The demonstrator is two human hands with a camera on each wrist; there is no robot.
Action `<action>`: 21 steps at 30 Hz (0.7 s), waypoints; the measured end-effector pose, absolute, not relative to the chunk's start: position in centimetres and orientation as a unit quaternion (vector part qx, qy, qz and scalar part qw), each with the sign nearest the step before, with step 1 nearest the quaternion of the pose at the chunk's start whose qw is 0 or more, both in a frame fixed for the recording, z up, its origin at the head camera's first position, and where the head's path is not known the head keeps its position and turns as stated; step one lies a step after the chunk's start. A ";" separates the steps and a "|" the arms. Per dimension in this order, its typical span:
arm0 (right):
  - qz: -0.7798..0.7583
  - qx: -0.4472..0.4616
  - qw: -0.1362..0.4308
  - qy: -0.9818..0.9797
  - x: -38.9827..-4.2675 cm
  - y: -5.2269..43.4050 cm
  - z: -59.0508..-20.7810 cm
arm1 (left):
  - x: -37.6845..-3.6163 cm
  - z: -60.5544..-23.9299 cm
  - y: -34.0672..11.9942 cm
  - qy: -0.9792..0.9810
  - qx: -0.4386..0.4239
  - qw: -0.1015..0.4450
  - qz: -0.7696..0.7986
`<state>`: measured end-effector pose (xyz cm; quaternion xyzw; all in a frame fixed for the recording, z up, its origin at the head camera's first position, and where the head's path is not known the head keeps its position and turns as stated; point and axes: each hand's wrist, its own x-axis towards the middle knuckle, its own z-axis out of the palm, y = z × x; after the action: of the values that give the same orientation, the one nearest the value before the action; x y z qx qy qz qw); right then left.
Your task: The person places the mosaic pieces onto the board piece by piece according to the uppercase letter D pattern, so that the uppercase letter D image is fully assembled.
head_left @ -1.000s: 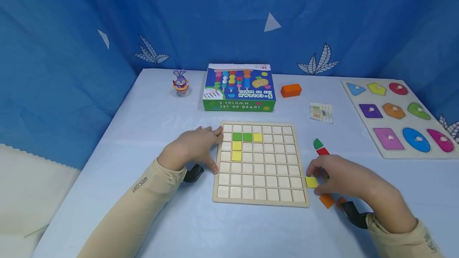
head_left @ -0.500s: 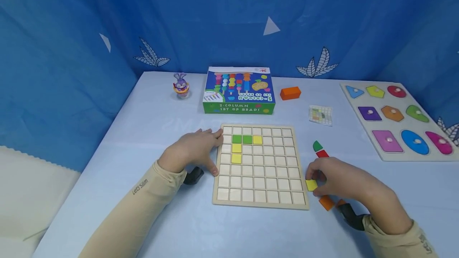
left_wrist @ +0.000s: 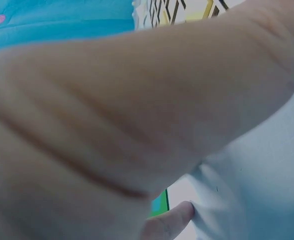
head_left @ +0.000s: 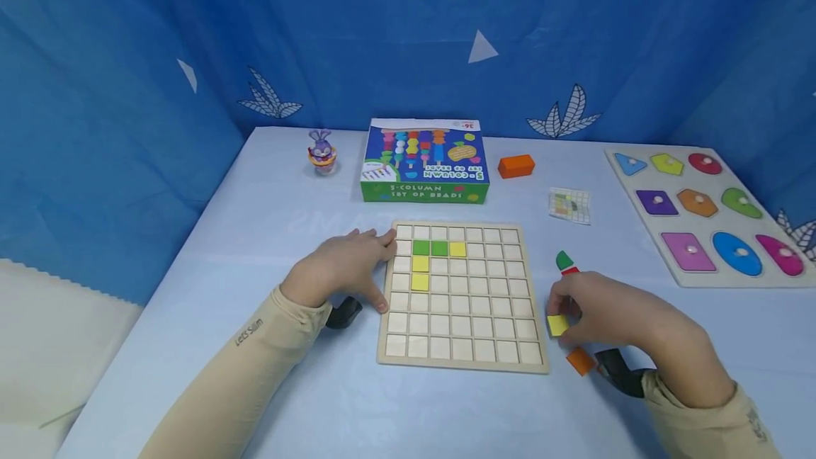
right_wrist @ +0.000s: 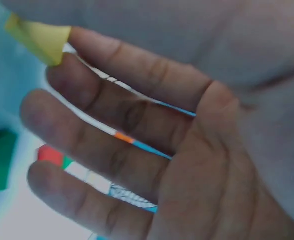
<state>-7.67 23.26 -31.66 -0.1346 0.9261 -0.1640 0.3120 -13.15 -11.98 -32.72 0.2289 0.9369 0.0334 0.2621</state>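
Head view: the right hand (head_left: 612,314) pinches a small yellow square tile (head_left: 557,325) between thumb and fingertips, just beside the right edge of the pale wooden grid board (head_left: 460,295) on the light blue table (head_left: 268,218). An orange block (head_left: 580,360) lies on the table at the near side of that hand, and a green piece (head_left: 564,259) with a red piece (head_left: 571,270) lies on its far side. The left hand (head_left: 344,269) rests flat with relaxed fingers against the left edge of the board, gripping nothing. Two green and three yellow tiles sit in cells near the board's far left corner. Farther back stand a blue bead-set box (head_left: 425,160), a small purple rabbit figure (head_left: 321,149) and an orange brick (head_left: 516,166); a shape puzzle board (head_left: 704,207) lies at the right.

Left wrist view: the hand fills the picture, blurred, with a corner of the grid board at the far edge.

Right wrist view: the yellow square tile (right_wrist: 39,39) is held at the tip of the index finger, the other fingers loosely spread; green and red pieces show below, blurred.
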 end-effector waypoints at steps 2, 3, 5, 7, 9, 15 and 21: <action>-0.162 -0.136 0.312 0.926 -7.8 22.8 -31.1 | -13.2 -32.7 -12.0 0.937 0.228 0.263 0.035; -0.162 -0.139 0.311 0.926 -7.9 22.6 -30.8 | -13.2 -32.7 -11.9 0.937 0.228 0.263 0.035; -0.159 -0.147 0.307 0.927 -8.2 22.0 -30.1 | -13.2 -32.7 -12.0 0.937 0.230 0.262 0.034; -0.157 -0.155 0.302 0.927 -8.4 21.3 -29.5 | -13.2 -32.8 -12.0 0.937 0.231 0.261 0.032; -0.159 -0.162 0.297 0.928 -8.6 20.5 -28.8 | -13.2 -32.9 -12.0 0.937 0.232 0.260 0.031; -0.173 -0.164 0.295 0.925 -9.0 18.1 -27.4 | -13.3 -32.9 -12.0 0.937 0.232 0.260 0.032; -0.181 -0.174 0.287 0.924 -9.2 15.9 -27.1 | -13.3 -32.8 -12.0 0.937 0.232 0.260 0.030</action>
<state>-9.15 15.86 -27.12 -0.1744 0.9243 -0.1809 0.2873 -13.28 -12.05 -32.78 0.2320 0.9367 0.0300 0.2604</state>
